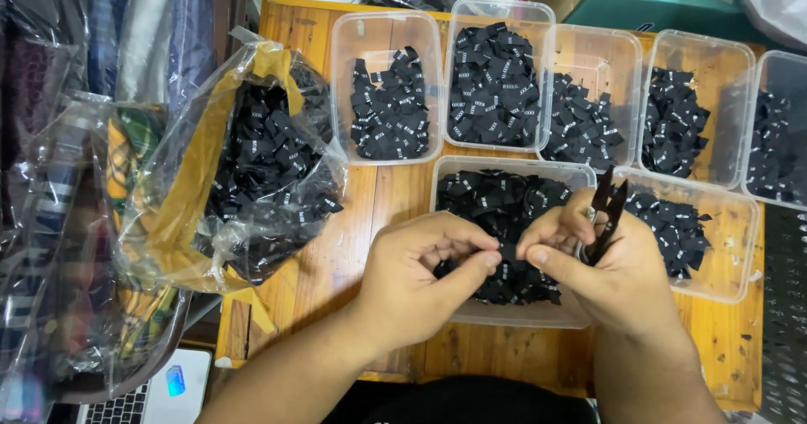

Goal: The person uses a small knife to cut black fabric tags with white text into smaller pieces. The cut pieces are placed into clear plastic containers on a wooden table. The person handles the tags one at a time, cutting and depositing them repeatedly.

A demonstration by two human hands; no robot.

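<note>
I'm looking down on a wooden table, with a big clear plastic bag lined with yellow tape slumped at its left side, stuffed with small black fabric labels. Along the far edge runs a row of clear plastic tubs, each partly filled with the same black labels, and two more tubs sit nearer me. The nearer tub lies right under my hands. My left hand has thumb and forefinger pressed together on one black label, just above the heap in that tub. My right hand meets it fingertip to fingertip, pinching the same label, while its other fingers are clamped around a small pair of black thread snips, blades pointing up and away.
</note>
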